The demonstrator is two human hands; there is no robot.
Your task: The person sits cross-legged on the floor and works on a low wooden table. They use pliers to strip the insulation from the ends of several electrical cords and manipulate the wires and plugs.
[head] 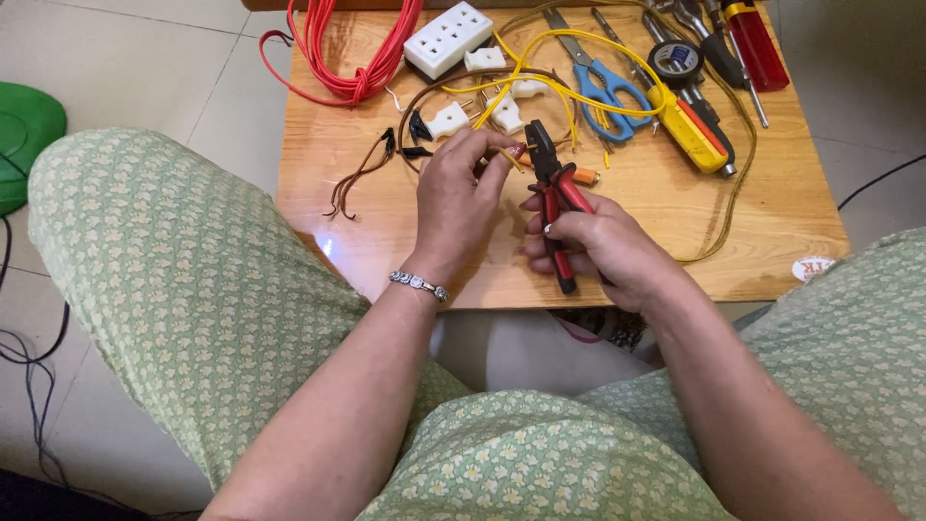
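The pliers [554, 183] sit in the right grip [588, 246]; the wire [511, 92] runs beyond the left grip [461, 193]. Behind both on the surface [386, 241]: socket strip [448, 37], scissors [600, 79], tape roll [675, 60].

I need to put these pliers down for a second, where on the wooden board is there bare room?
Bare wood lies at the right of the board, between the yellow-handled tool and the near right corner, crossed only by a thin olive wire. Another patch sits near left, below the brown wire. The far half is crowded: red cable, white socket strip, blue scissors, tape roll.
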